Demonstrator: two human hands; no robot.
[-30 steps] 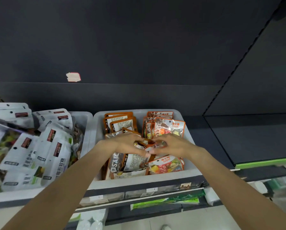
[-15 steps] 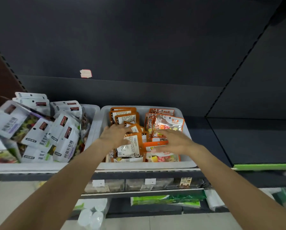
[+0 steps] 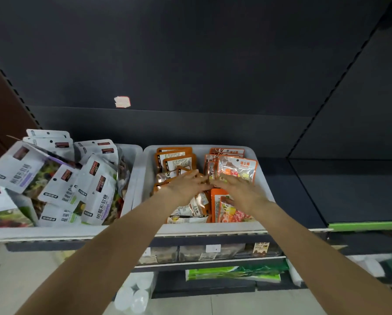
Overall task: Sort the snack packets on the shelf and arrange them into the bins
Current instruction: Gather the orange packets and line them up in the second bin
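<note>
A white bin [image 3: 262,178] on the shelf holds orange snack packets in two rows: brown-labelled ones [image 3: 178,159] on the left, clear-window candy packets [image 3: 238,168] on the right. Both my hands are inside it, over the packets in the middle. My left hand [image 3: 185,185] lies flat with fingers stretched toward the centre. My right hand [image 3: 238,189] lies flat beside it, fingertips almost meeting the left ones. More orange packets [image 3: 224,210] lie under and in front of my wrists. A second white bin [image 3: 131,155] to the left is heaped with white snack packets [image 3: 97,185].
The dark shelf [image 3: 304,196] continues bare to the right of the bins, with a green price strip [image 3: 367,225] at its front. Below are lower shelves with boxed goods and green packs [image 3: 233,272]. White plastic bottles [image 3: 133,296] stand on the floor.
Both hands have moved further back into the orange bin and flattened out, fingertips now nearly touching at the centre. The view has shifted slightly; the bins look unmoved.
</note>
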